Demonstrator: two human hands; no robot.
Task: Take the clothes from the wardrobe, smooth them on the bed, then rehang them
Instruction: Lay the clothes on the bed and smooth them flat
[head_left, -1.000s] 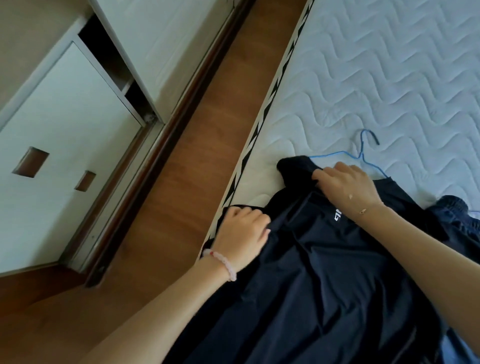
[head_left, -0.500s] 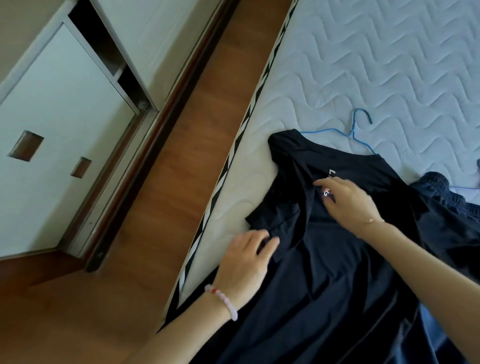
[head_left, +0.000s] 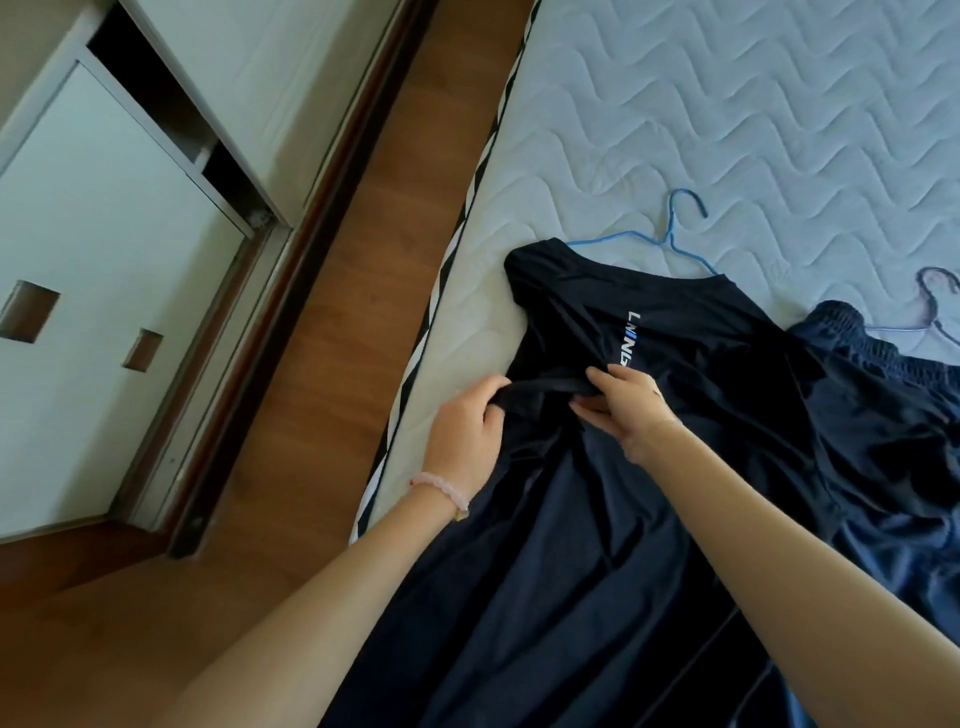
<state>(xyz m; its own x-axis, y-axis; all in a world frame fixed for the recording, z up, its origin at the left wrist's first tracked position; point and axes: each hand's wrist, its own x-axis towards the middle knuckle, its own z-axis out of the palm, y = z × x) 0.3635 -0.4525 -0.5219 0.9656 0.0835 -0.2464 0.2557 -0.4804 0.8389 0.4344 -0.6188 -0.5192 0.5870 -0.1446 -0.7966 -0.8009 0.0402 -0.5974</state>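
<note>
Smoothing step, not finished. Dark navy T-shirt (head_left: 649, 519) spread on the bed (head_left: 727, 104), collar toward 12 o'clock, lower part reaching past the mattress edge at 7 o'clock. Blue wire hanger (head_left: 670, 236) at the collar, hook pointing to 1 o'clock, arms running under the cloth. Cannot tell whether seated in both shoulders.

Left hand (head_left: 470, 431) curled round a folded sleeve edge (head_left: 545, 387). Right hand (head_left: 631, 402) pinching the same band from its 3 o'clock end. Both holding fabric, taut strip between them.

Navy shorts (head_left: 883, 374) touching the shirt's side at 3 o'clock, second hanger (head_left: 935, 306) just beyond. Wardrobe (head_left: 104, 234) open at 10 o'clock, across the wooden floor (head_left: 337, 312).

Risks, by judgement:
- Pulling the sleeve toward 9 o'clock: likely to slide the whole shirt off the edge. Slick-looking fabric, weight already hanging over.
- Tugging with the hanger in place: could skew the collar or slip a shoulder off the wire.
- Folds under the right forearm: probably pressed in, not out.
- Wide sweep toward 3 o'clock: could snag the shorts and rumple both.
</note>
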